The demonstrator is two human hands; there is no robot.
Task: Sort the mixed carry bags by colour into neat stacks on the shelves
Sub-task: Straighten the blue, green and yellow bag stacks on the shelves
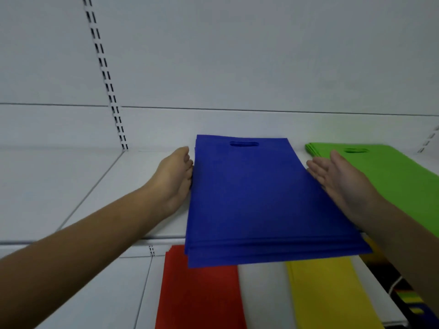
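A stack of blue carry bags (256, 198) lies on the upper white shelf (142, 193), its front end hanging over the shelf edge. My left hand (174, 176) presses flat against the stack's left side with straight fingers. My right hand (337, 179) lies open against the stack's right side, palm facing left. A stack of green bags (389, 172) sits to the right on the same shelf. On the lower shelf lie a red stack (199, 295) and a yellow stack (327, 293).
The white back wall has a slotted upright rail (104, 70) at the left. Bare shelf surface lies left of the blue stack. Dark mixed items (403, 295) show at the lower right beside the yellow bags.
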